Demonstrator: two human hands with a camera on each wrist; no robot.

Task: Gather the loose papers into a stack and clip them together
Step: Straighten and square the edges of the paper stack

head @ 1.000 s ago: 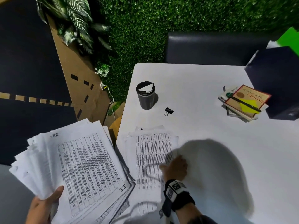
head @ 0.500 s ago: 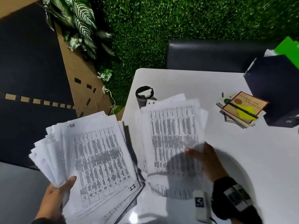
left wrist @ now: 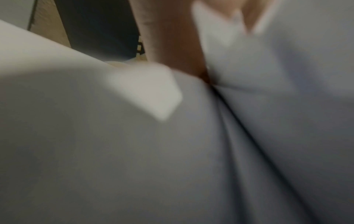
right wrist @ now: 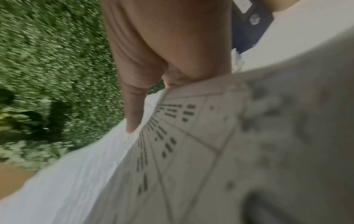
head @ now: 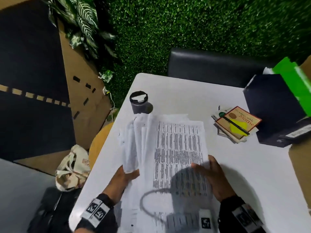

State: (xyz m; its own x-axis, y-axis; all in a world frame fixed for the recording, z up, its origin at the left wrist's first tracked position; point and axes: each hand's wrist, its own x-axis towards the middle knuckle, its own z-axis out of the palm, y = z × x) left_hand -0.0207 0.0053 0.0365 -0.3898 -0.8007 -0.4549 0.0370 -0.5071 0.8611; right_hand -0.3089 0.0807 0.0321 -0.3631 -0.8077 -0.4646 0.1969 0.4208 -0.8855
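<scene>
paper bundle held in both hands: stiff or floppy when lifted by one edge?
Likely floppy: the papers fan apart near the left hand. Probably prone to slipping, since the sheet edges look uneven and unclipped. Fairly thick at the right hand, so likely hefty.

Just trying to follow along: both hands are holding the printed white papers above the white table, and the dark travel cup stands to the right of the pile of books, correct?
Not quite. In the head view the dark travel cup stands left of the pile of books, near the white table's left edge. The rest holds: left hand and right hand grip the printed white papers.
</scene>
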